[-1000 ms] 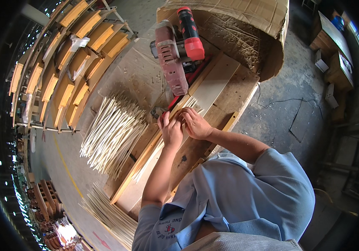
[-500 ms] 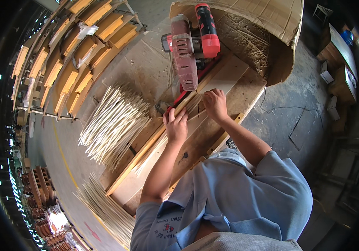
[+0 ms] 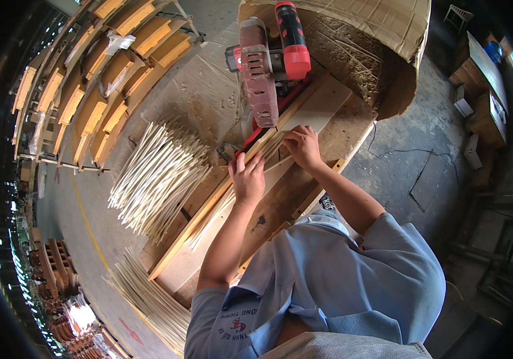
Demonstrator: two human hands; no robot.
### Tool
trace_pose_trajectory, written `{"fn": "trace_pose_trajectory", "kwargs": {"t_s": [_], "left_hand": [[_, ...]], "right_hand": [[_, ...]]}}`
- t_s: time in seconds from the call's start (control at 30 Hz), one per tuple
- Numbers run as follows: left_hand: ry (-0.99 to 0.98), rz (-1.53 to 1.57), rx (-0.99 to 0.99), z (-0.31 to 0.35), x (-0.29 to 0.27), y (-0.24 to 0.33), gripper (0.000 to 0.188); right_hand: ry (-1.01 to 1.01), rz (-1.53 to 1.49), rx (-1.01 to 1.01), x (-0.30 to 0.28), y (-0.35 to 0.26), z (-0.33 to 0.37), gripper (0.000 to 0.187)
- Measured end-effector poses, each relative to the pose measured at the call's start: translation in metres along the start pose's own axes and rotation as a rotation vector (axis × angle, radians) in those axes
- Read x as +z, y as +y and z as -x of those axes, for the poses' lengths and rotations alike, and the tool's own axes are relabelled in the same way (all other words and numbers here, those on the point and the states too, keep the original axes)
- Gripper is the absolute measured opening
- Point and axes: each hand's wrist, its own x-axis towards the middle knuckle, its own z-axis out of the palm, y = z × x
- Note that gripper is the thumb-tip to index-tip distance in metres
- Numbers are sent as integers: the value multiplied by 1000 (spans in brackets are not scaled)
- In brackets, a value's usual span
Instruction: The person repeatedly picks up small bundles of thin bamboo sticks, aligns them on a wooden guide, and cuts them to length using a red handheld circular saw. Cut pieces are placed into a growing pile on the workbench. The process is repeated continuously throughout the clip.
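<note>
Several thin wooden sticks lie as a bundle along the wooden fence on the work board. My left hand is closed over the bundle, its fingertips against the fence. Farther along, my right hand has its fingers bent and pinched at the far part of the same sticks, near the saw. The miter saw, with a dusty reddish blade guard and a red and black motor housing, stands just beyond both hands. Its guard hangs over the fence; the blade is hidden.
Left of the fence lies a large pile of pale sticks, with longer sticks nearer me. A torn cardboard box with offcuts and dust stands behind the saw. A rack of wooden parts is at far left.
My right hand has shifted slightly left and its fingers have drawn in on the sticks. My left hand stays at the fence. The whole view has shifted a little.
</note>
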Motion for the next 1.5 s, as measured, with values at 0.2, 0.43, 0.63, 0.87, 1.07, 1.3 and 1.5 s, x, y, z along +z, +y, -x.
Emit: {"fn": "trace_pose_trajectory", "kwargs": {"t_s": [0.2,0.43,0.63,0.87,1.07,1.3,1.5], "left_hand": [[-23,10,-3,-1,-2,1,21],[-33,12,2,1,-2,0,22],[-18,14,-2,1,-1,-1,21],[-14,-9,-4,0,-1,0,23],[-33,-22,-5,1,-2,0,26],[-23,-10,20,2,0,-2,29],[-21,-16,27,3,3,-4,29]], "right_hand": [[-21,32,16,2,-3,2,13],[-47,52,24,1,-9,2,12],[51,10,35,3,-5,1,15],[22,38,20,5,-1,2,19],[-1,32,15,5,-1,2,15],[21,63,16,6,-4,3,12],[21,56,0,6,-4,3,12]]}}
